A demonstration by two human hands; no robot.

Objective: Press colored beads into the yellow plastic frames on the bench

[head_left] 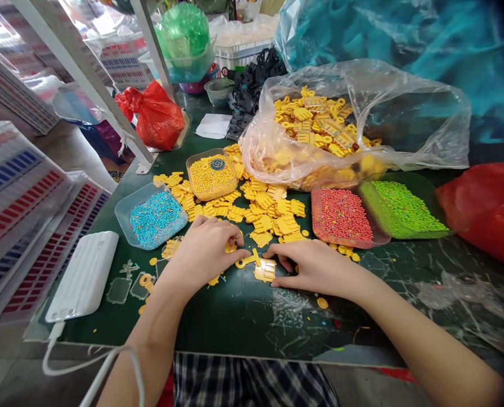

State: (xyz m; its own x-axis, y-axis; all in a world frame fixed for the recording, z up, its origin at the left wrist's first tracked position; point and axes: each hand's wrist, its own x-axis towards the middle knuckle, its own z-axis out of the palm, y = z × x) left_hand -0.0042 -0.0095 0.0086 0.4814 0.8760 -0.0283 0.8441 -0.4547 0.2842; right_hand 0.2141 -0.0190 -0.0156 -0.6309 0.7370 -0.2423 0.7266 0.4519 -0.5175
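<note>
My left hand (pixel 207 249) is over the front of a pile of yellow plastic pieces (pixel 273 212), fingers curled down and partly hidden. Its thumb tip lies by a small yellow ring-ended piece (pixel 247 261); more yellow shows under the curled fingers. My right hand (pixel 313 265) holds a flat yellow slotted piece (pixel 264 270) by its edges, index finger above and thumb below. The ring-ended piece overlaps the slotted piece's upper left corner.
Bead tubs stand around the pile: blue (pixel 152 217), yellow (pixel 212 175), red (pixel 345 215) and green (pixel 407 206). Behind lies a clear bag (pixel 408 113) of yellow pieces. A white power bank (pixel 85 277) with a cable is at left, near a metal post (pixel 86 85).
</note>
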